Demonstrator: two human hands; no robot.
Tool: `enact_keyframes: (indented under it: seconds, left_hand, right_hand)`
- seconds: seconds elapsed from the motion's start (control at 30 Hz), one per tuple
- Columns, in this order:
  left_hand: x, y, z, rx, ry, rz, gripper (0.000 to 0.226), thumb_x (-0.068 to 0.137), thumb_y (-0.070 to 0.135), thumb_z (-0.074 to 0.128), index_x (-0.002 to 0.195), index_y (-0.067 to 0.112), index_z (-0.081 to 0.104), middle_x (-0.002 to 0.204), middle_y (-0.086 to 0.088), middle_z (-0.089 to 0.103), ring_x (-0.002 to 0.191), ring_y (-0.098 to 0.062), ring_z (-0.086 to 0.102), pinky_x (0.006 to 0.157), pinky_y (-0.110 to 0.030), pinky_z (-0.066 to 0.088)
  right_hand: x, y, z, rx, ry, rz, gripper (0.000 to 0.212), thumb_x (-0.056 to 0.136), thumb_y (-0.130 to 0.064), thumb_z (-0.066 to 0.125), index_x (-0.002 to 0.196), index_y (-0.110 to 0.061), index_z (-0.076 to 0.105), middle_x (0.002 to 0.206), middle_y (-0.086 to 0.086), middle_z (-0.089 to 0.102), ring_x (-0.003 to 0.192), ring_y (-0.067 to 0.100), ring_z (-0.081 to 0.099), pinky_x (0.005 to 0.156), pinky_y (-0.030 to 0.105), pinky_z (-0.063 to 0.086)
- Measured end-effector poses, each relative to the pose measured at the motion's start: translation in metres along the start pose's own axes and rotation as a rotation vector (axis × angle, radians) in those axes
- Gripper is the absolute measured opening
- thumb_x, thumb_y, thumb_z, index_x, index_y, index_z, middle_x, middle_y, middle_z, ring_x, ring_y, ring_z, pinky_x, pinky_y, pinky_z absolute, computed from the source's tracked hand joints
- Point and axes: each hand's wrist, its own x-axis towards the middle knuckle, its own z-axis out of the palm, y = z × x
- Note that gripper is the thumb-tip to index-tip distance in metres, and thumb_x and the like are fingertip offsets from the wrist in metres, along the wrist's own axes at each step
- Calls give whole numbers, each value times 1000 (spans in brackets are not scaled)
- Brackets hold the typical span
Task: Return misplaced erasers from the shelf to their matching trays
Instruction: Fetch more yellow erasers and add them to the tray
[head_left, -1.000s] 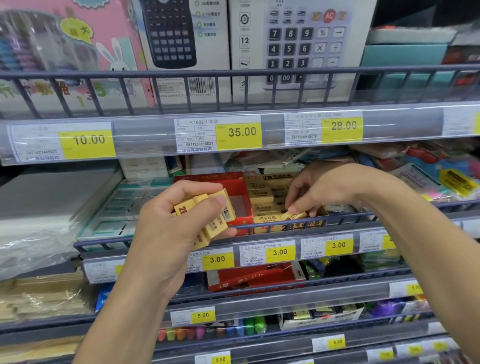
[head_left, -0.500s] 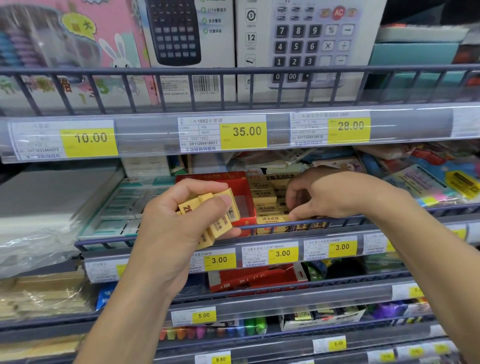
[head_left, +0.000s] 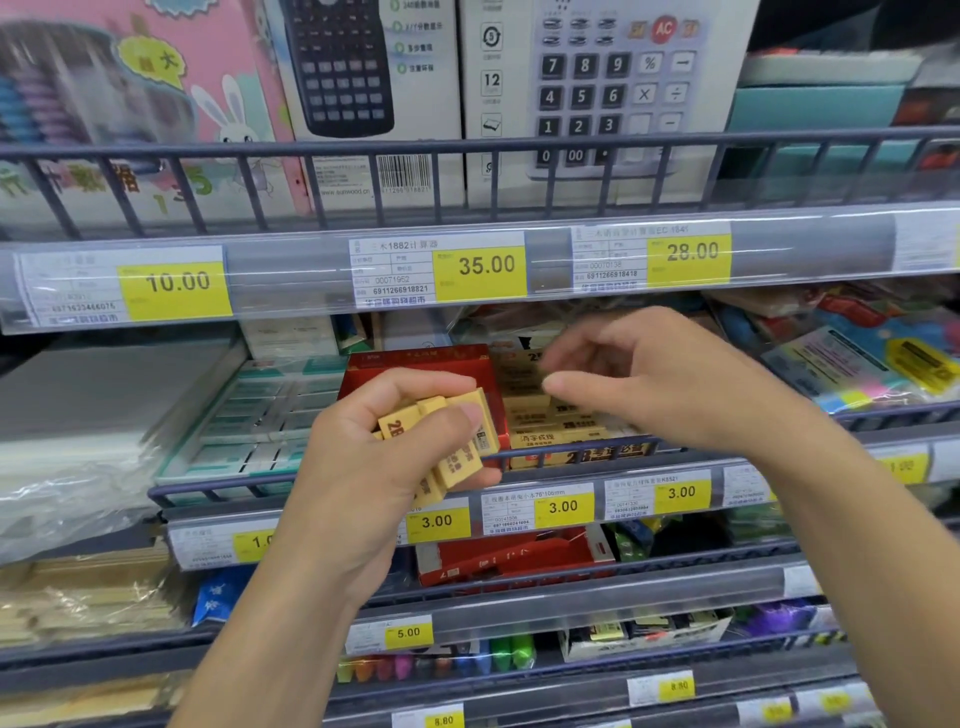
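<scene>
My left hand (head_left: 363, 467) grips a bunch of several yellow erasers (head_left: 447, 441) in front of the middle shelf rail. Behind it stands a red eraser tray (head_left: 415, 364), and to its right a yellow tray (head_left: 561, 441) filled with matching yellow erasers. My right hand (head_left: 649, 384) hovers just above that yellow tray, fingers spread and thumb pointing left toward the left hand, with nothing in it. A tray of white and teal erasers (head_left: 260, 421) lies to the left.
A wire rail (head_left: 727, 447) fronts the eraser shelf, with 3.00 price tags (head_left: 563, 506) below. Boxed calculators (head_left: 597, 93) stand on the shelf above. Colourful stationery packs (head_left: 857, 358) crowd the right; plastic-wrapped stock (head_left: 67, 431) fills the left. A red box (head_left: 509, 556) sits one shelf lower.
My right hand has lifted off the yellow tray and opened, moving left toward the left hand. The left hand still holds its erasers in about the same place.
</scene>
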Motion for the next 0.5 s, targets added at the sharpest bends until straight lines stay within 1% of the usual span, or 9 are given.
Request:
enact_keyframes:
  seconds: [0.03, 0.07, 0.1, 0.17, 0.23, 0.3, 0.4, 0.43, 0.5]
  left_hand:
    - [0, 0, 2, -5, -9, -6, 20, 69, 20, 85, 88, 17, 81, 85, -10, 77, 76, -30, 77, 65, -44, 65]
    - [-1, 0, 3, -13, -18, -11, 21, 68, 20, 87, 88, 16, 81, 86, -11, 77, 77, -30, 77, 65, -43, 65]
    - [-1, 0, 4, -23, -25, -17, 25, 65, 20, 90, 88, 16, 81, 88, -14, 78, 80, -32, 78, 65, -43, 64]
    - [-1, 2, 5, -47, -25, -30, 31, 62, 23, 91, 89, 15, 80, 95, -18, 77, 85, -36, 78, 67, -43, 65]
    - [-1, 3, 3, -67, -14, -37, 27, 66, 19, 90, 89, 16, 78, 97, -19, 77, 86, -35, 78, 67, -42, 65]
    - [-1, 4, 2, -83, -13, -42, 22, 68, 19, 87, 87, 17, 76, 97, -20, 77, 85, -34, 78, 67, -42, 65]
    - [-2, 7, 2, -105, -4, -44, 30, 60, 25, 90, 85, 18, 75, 95, -21, 77, 85, -33, 78, 68, -42, 65]
    - [-3, 7, 1, -115, 3, -43, 32, 58, 27, 91, 84, 18, 75, 96, -21, 77, 86, -34, 78, 69, -43, 65]
    - [-3, 8, -2, -140, 14, -41, 30, 59, 25, 91, 83, 18, 75, 97, -22, 77, 87, -34, 78, 68, -42, 65]
  right_hand:
    - [-4, -12, 6, 191, -15, -58, 14, 90, -39, 71, 103, -34, 71, 85, -17, 72, 72, 0, 66, 63, 15, 51]
    - [-8, -21, 13, 311, -39, -97, 20, 89, -36, 72, 109, -30, 71, 91, -11, 72, 77, 5, 67, 67, 20, 54]
    - [-10, -27, 20, 364, -53, -122, 26, 89, -35, 72, 113, -29, 71, 95, -7, 71, 80, 11, 67, 71, 26, 57]
    - [-12, -32, 33, 398, -36, -129, 30, 88, -34, 73, 118, -27, 70, 99, -4, 68, 84, 17, 66, 76, 39, 59]
    - [-11, -33, 40, 432, 2, -105, 31, 88, -23, 76, 119, -25, 71, 101, -2, 66, 86, 19, 64, 78, 44, 57]
    - [-12, -33, 45, 479, 26, -93, 31, 88, -17, 76, 118, -23, 71, 101, 1, 66, 86, 21, 64, 78, 45, 57]
    - [-12, -35, 52, 530, 80, -96, 25, 88, -14, 76, 112, -22, 72, 98, 4, 68, 85, 22, 66, 77, 44, 58]
    - [-11, -35, 54, 568, 99, -92, 24, 87, -12, 76, 110, -21, 72, 97, 4, 69, 86, 23, 67, 77, 43, 59]
    - [-10, -33, 54, 682, 123, -61, 24, 86, -6, 76, 107, -17, 71, 97, 7, 70, 86, 22, 67, 79, 37, 60]
